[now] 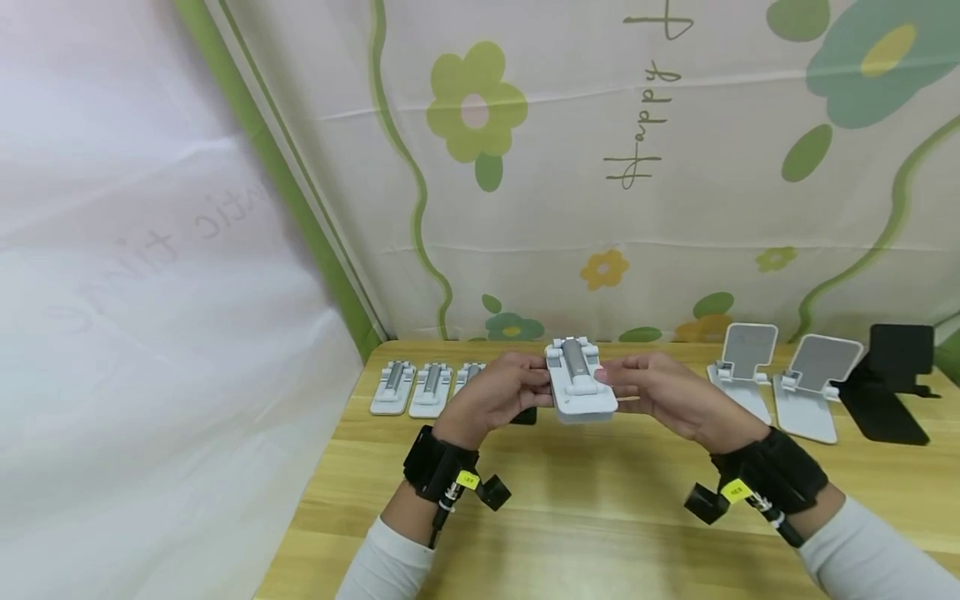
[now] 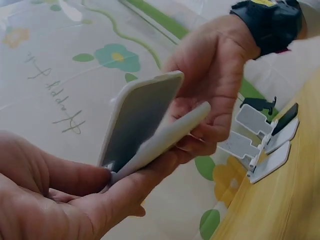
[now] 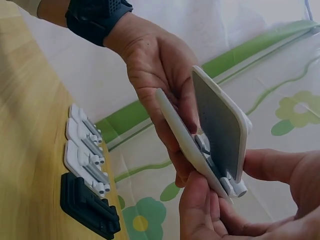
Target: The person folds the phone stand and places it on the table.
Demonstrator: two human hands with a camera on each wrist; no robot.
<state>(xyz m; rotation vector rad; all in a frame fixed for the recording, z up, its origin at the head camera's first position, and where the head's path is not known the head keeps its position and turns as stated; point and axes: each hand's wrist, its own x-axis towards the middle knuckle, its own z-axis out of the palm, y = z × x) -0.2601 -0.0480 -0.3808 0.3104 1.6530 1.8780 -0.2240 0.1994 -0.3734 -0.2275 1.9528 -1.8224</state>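
A white folding phone stand (image 1: pixel 581 383) is held up over the wooden table between both hands. Its grey-faced plate (image 2: pixel 145 120) stands apart from its white base (image 3: pixel 182 132) at a narrow angle, joined at the hinge end. My left hand (image 1: pixel 491 396) grips the left edge, thumb on one side and fingers beneath. From the other edge my right hand (image 1: pixel 671 396) pinches the stand, its thumb on the plate and its fingertips at the base by the hinge.
On the table's left lie several folded white stands (image 1: pixel 392 387) and a folded black stand (image 3: pixel 90 205). Two unfolded white stands (image 1: pixel 806 408) and an unfolded black stand (image 1: pixel 885 412) are at the right. A flowered cloth (image 1: pixel 525 208) hangs behind the table (image 1: pixel 570 533).
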